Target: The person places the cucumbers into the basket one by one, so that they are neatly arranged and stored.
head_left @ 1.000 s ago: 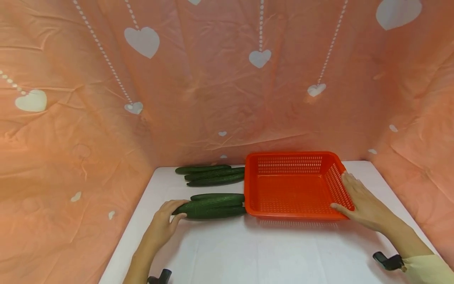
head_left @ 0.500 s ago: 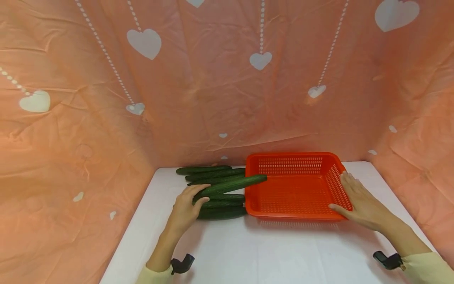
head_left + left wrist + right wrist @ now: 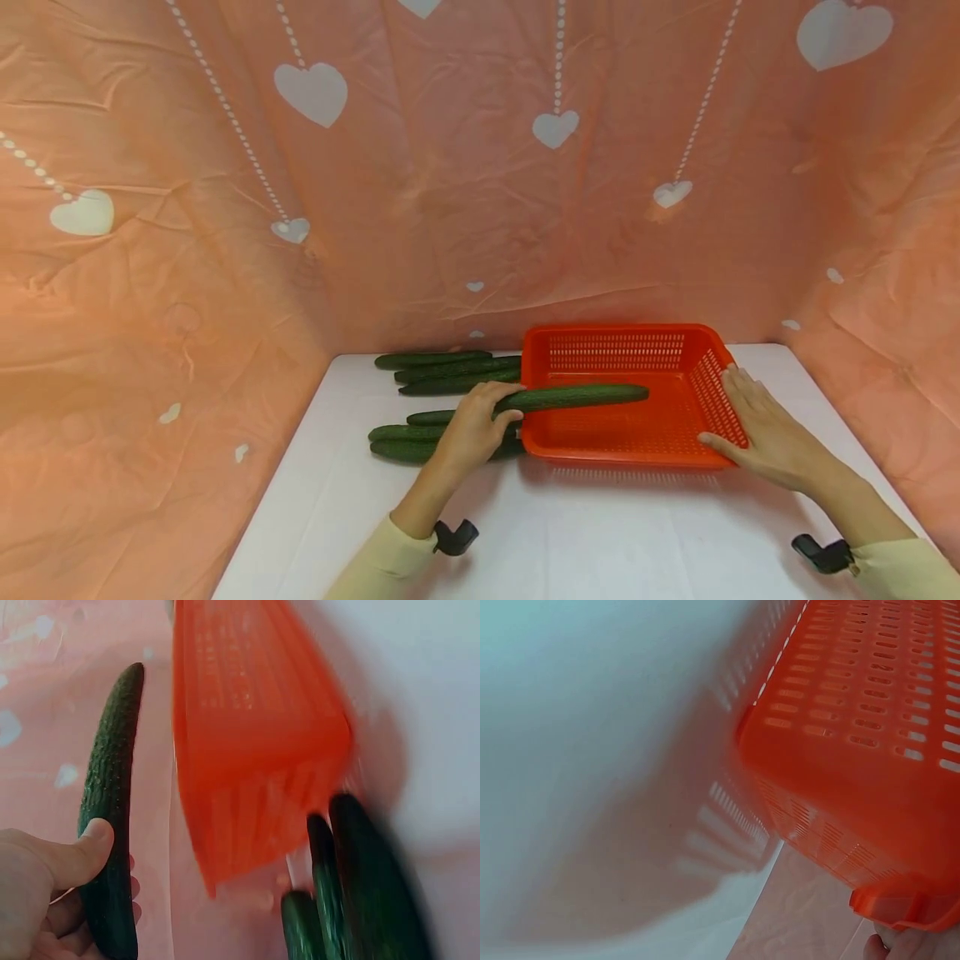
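My left hand grips one end of a dark green cucumber, its thumb on the near side. The cucumber's free end reaches over the red plastic basket. In the left wrist view the held cucumber points up beside the basket, thumb pressed against its skin. My right hand lies along the basket's right rim with straight fingers, thumb stretched toward the front corner. In the right wrist view, fingertips show below the basket's rim.
Left of the basket, more cucumbers lie side by side beneath my left forearm. Farther back is another group of cucumbers. The white tabletop is bounded by a pink cloth with hearts.
My left hand has lifted one cucumber off the near group and carried it right until it reaches over the basket. My right hand has stayed at the basket's rim.
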Motion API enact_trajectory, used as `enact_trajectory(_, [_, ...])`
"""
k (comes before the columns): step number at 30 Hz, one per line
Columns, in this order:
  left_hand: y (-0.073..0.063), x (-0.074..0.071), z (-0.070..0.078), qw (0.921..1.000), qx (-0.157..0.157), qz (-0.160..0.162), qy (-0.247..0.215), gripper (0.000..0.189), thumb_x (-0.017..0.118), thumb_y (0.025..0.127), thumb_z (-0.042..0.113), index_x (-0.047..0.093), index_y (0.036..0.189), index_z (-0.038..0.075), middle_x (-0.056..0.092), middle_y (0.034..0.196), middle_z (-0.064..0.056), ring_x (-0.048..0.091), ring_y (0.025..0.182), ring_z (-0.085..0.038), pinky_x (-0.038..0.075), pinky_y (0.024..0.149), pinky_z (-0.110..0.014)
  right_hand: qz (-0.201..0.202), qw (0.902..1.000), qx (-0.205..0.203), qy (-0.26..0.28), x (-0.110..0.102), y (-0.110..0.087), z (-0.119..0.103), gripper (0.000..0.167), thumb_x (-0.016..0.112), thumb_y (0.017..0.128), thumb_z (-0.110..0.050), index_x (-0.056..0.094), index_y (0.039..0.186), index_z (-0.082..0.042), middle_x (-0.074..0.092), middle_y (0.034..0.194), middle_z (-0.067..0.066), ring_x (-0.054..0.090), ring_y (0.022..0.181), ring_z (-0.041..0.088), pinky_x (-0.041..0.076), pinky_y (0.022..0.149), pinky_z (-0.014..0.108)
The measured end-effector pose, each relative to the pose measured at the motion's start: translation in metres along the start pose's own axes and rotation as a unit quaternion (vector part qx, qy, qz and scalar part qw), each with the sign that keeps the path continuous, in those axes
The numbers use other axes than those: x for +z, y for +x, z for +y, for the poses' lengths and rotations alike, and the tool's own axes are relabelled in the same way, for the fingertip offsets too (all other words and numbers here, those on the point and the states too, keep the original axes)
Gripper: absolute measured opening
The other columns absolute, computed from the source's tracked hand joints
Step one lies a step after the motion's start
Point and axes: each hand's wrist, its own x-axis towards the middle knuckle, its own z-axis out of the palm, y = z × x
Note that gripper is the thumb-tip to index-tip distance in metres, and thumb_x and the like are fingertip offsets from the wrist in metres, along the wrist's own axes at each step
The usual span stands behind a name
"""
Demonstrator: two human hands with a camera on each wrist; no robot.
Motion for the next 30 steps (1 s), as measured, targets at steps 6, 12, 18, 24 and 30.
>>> enact_trajectory(6, [0.019, 0.025, 0.017, 0.9984, -0.012, -0.056, 0.007, 0.038, 0.076, 0.101, 0.013, 0.072, 0.139, 0.009, 0.071, 0.138, -0.01, 0.063, 0.131, -0.031, 0.052, 0.113, -0.047, 0.001, 1.0, -0.001, 0.001, 0.001, 0.001, 0.0, 0.108, 0.071, 0.1, -0.049, 0.013, 0.165, 0.014, 0.014, 0.171, 0.039, 0.009, 0.162, 0.05, -0.018, 0.125, 0.022])
enact_trajectory(12, [0.029, 0.05, 0.03, 0.9961, -0.023, -0.085, 0.006, 0.036, 0.078, 0.1, 0.015, 0.075, 0.136, 0.011, 0.073, 0.135, -0.007, 0.067, 0.127, -0.026, 0.056, 0.108, -0.039, 0.007, 0.9999, -0.012, 0.005, 0.002, 0.001, 0.001, 0.107, 0.072, 0.1, -0.047, 0.014, 0.164, 0.015, 0.014, 0.17, 0.04, 0.006, 0.163, 0.048, -0.017, 0.126, 0.021])
enact_trajectory(18, [0.037, 0.069, 0.037, 0.9938, -0.057, -0.089, -0.034, 0.033, 0.081, 0.098, 0.017, 0.078, 0.131, 0.012, 0.076, 0.13, -0.004, 0.064, 0.084, -0.009, 0.054, 0.08, -0.022, 0.011, 0.9998, -0.014, 0.003, 0.003, 0.001, 0.002, 0.108, 0.073, 0.099, -0.047, 0.014, 0.165, 0.015, 0.015, 0.171, 0.039, 0.005, 0.164, 0.046, -0.016, 0.126, 0.021])
enact_trajectory(24, [0.044, 0.081, 0.04, 0.9913, -0.071, -0.106, -0.032, 0.033, 0.082, 0.096, 0.017, 0.079, 0.129, 0.011, 0.079, 0.117, -0.004, 0.053, 0.065, -0.009, 0.051, 0.069, -0.021, 0.009, 0.9999, -0.011, 0.005, 0.003, 0.001, 0.003, 0.108, 0.072, 0.099, -0.049, 0.014, 0.165, 0.014, 0.015, 0.171, 0.039, 0.008, 0.163, 0.049, -0.017, 0.125, 0.02])
enact_trajectory(30, [0.047, 0.089, 0.042, 0.9887, -0.066, -0.135, -0.001, 0.029, 0.083, 0.096, 0.019, 0.081, 0.124, 0.013, 0.079, 0.121, 0.0, 0.07, 0.117, -0.016, 0.056, 0.105, -0.03, 0.005, 1.0, -0.003, 0.006, 0.003, 0.0, 0.003, 0.107, 0.07, 0.101, -0.049, 0.011, 0.166, 0.013, 0.013, 0.171, 0.038, 0.006, 0.163, 0.048, -0.018, 0.124, 0.019])
